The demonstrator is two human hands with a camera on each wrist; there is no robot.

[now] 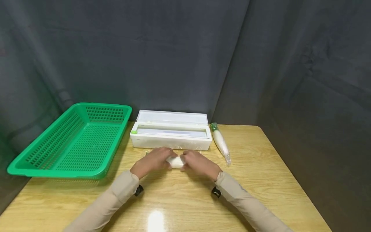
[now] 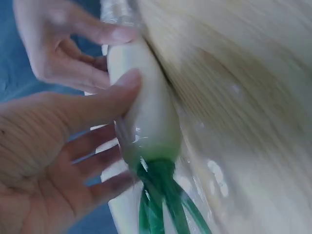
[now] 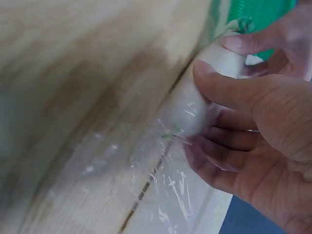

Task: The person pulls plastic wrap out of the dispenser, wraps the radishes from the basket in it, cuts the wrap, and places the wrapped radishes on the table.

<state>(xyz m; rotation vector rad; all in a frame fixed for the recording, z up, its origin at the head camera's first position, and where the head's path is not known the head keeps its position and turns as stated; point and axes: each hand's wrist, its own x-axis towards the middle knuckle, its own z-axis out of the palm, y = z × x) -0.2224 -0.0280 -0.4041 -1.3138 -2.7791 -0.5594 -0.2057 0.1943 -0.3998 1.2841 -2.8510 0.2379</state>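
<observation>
A white radish (image 1: 175,162) with green stems lies crosswise close over the table, clear plastic wrap around it. My left hand (image 1: 157,158) holds its leafy end, thumb on top and fingers along the far side; the green stalks (image 2: 163,195) show under film in the left wrist view. The tapered end is in my right hand (image 1: 200,162), with thumb (image 3: 214,80) and fingers on opposite sides. Loose crinkled plastic wrap (image 3: 170,195) spreads past that end in the right wrist view. In the head view my hands hide most of the radish.
Just behind my hands stands a white wrap dispenser (image 1: 171,142), its lid (image 1: 172,116) raised and a roll inside. To its right lies another white radish (image 1: 221,143), wrapped in film. A green plastic basket (image 1: 116,151) occupies the table's left side. Dark curtains (image 1: 174,58) hang behind.
</observation>
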